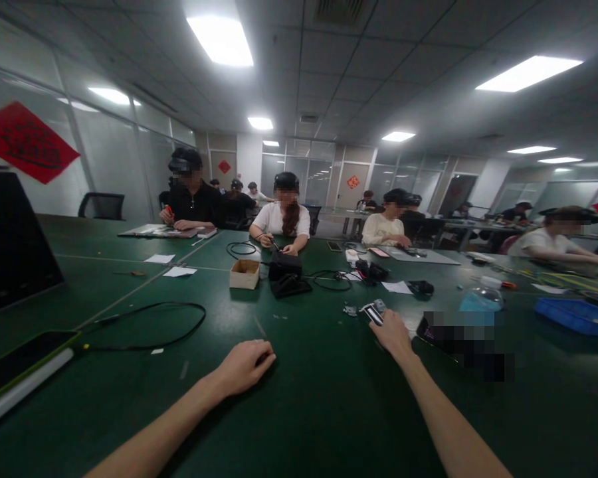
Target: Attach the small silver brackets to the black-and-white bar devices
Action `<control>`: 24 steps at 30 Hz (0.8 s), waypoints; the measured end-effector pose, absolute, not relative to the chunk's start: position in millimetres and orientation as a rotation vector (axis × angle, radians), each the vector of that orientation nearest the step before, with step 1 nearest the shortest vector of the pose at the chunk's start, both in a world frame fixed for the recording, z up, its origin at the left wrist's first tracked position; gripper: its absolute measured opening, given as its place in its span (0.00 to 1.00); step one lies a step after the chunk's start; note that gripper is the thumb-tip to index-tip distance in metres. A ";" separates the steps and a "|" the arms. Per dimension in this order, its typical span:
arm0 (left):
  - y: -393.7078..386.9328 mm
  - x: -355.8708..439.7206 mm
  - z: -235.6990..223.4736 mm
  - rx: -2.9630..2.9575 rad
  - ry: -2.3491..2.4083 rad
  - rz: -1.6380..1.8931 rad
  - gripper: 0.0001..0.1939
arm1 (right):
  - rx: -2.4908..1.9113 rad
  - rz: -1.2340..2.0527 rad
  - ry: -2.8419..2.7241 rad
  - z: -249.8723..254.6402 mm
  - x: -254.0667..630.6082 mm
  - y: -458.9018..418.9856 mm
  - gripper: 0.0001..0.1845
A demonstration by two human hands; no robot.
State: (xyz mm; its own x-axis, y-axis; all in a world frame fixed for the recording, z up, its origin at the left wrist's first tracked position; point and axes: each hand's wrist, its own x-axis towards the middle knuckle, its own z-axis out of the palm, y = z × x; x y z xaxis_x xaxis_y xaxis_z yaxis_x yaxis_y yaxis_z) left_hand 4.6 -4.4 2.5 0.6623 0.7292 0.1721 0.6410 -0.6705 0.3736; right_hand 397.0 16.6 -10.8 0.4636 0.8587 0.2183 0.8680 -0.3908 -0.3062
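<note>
My left hand point(246, 366) rests on the green tabletop point(319, 411), its fingers curled in loosely; nothing shows in them. Farther forward and to the right, my right hand point(395, 334) is closed on a small flat rectangular piece point(373, 314) with a white frame and a dark middle. Its exact kind cannot be made out. Right beside that piece lie small grey parts point(349, 310), too small to name. A dark, partly blurred-out object point(438, 335) lies just right of my right hand.
An open cardboard box point(244, 275) and a black device point(285, 269) stand ahead. A black cable point(202, 325) and a green-edged phone-like slab point(27, 362) lie left, near a dark screen point(14, 245). A blue tray point(578, 317) is at right. Co-workers sit across the table.
</note>
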 end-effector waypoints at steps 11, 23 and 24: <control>-6.1 4.8 6.5 2.605 1.082 0.432 0.12 | -2.202 -0.194 -1.524 -14.7 401.2 16.1 0.12; -10.1 7.7 12.7 2.632 1.116 0.402 0.12 | -2.158 -0.269 -1.552 -11.0 398.9 11.8 0.11; -10.1 7.5 13.0 2.627 1.117 0.398 0.12 | -2.151 -0.268 -1.553 -10.9 398.9 11.7 0.11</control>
